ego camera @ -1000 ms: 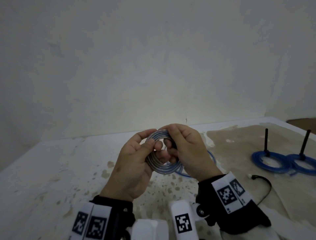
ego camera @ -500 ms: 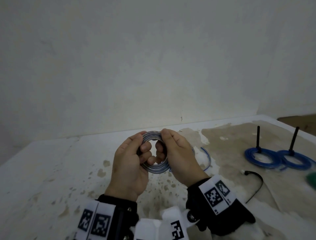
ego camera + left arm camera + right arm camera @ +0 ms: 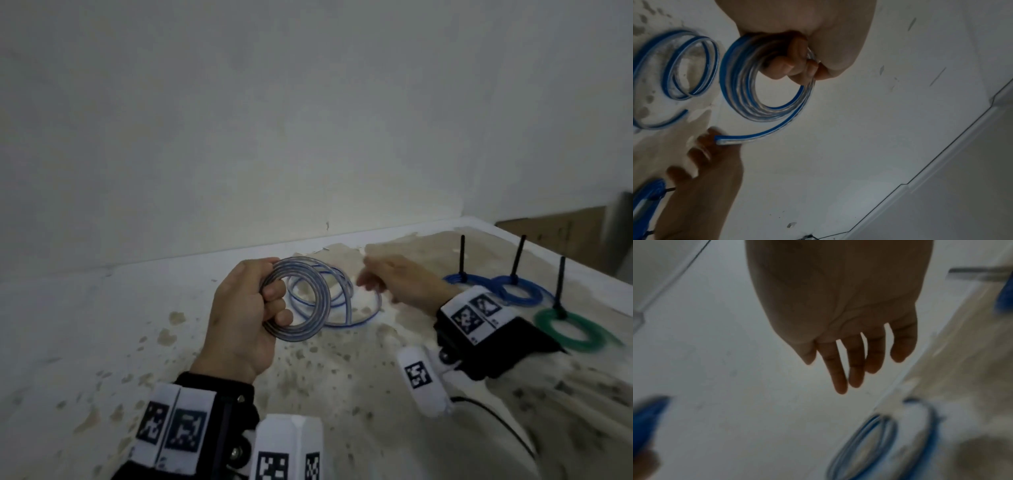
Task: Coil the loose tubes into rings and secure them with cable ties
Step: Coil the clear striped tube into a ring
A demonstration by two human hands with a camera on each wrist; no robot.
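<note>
My left hand (image 3: 263, 308) grips a coiled ring of clear tube with a blue stripe (image 3: 308, 308), held up above the table. Its fingers (image 3: 791, 65) curl through the ring (image 3: 748, 91). The ring's free end (image 3: 723, 141) sticks out near my right hand's fingertips (image 3: 702, 146). My right hand (image 3: 383, 284) hovers to the right of the ring, blurred, its fingers (image 3: 851, 366) straight and holding nothing. More of the same tube (image 3: 342, 301) lies in loose loops on the table behind the ring.
Two blue tube rings (image 3: 462, 279) (image 3: 520, 293) and a green one (image 3: 565, 330) lie at the right, each with a black cable tie standing up. A thin black strap (image 3: 496, 421) lies near the front right. A wall closes the stained table's (image 3: 102, 325) far edge.
My right hand has let go of the ring and moved off to the right with its fingers spread. The left hand now holds the ring alone, and loose loops show behind it.
</note>
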